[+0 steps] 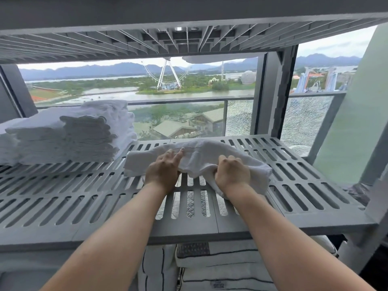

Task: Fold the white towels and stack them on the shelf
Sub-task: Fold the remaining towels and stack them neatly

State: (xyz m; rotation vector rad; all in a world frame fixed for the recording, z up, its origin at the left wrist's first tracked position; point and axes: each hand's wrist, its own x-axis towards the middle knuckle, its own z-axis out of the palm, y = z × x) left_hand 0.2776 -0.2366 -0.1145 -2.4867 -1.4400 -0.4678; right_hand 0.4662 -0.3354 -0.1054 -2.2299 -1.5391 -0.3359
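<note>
A folded white towel [201, 155] lies across the middle of the grey slatted shelf [84, 198]. My left hand [162, 172] holds its near edge, fingers laid over the top and the thumb hidden beneath. My right hand [232, 172] grips the towel's near right part with curled fingers, and a loose corner hangs down past my right wrist. At the shelf's left stands a stack of folded white towels [69, 133], apart from the towel I hold.
Another slatted shelf [147, 38] sits close overhead. A grey upright post [283, 91] stands at the back right, and a window with a balcony railing lies behind. Below the shelf are white bundles with dark stripes [220, 265].
</note>
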